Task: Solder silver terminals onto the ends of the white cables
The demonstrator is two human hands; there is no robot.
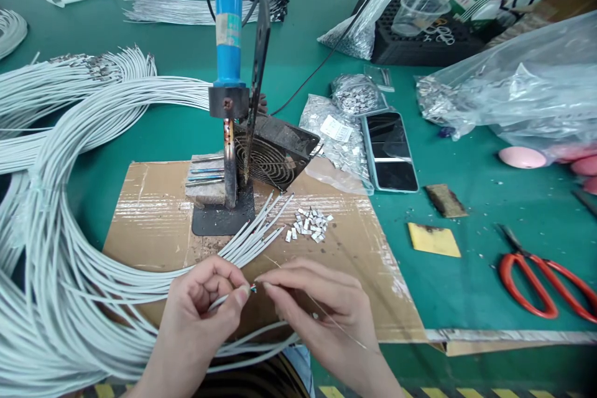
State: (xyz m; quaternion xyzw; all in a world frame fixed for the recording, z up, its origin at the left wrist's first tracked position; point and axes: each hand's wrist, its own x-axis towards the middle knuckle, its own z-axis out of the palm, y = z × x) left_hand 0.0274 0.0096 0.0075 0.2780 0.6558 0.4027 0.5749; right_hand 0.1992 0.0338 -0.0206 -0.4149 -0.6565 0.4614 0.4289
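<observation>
Through the head camera, I had the cable (218,303) low in the middle of view, above the cardboard (373,286). The left hand (205,308) had its fingers closed on it just behind the coloured wire ends (254,289). The right hand (321,305) had its fingers drawn together around a thin wire (342,331); I couldn't tell whether its fingertips touched the coloured ends.

My first worry was the drag of the cable bundle (51,261): a shift there could have pulled the cable out of that small pinch. Too hard a press might have bent or splayed the fine ends, and they were too small for me to check. I couldn't tell whether the soldering iron (228,43) was hot, but it stood point-down near the cable tips (261,230); if it was, a stray sheath could have scorched. A sweeping wrist could also have scattered the loose white connectors (311,224).

Farther back on the green surface (186,50), the flat bag (333,130) and the rounded bag (357,94) held small silvery pieces. The large clear bag (527,74) at right had similar shiny bits gathered at its near-left end. A clear cup (417,15) rested on the black tray (420,53), beside some pale loops (441,34).
</observation>
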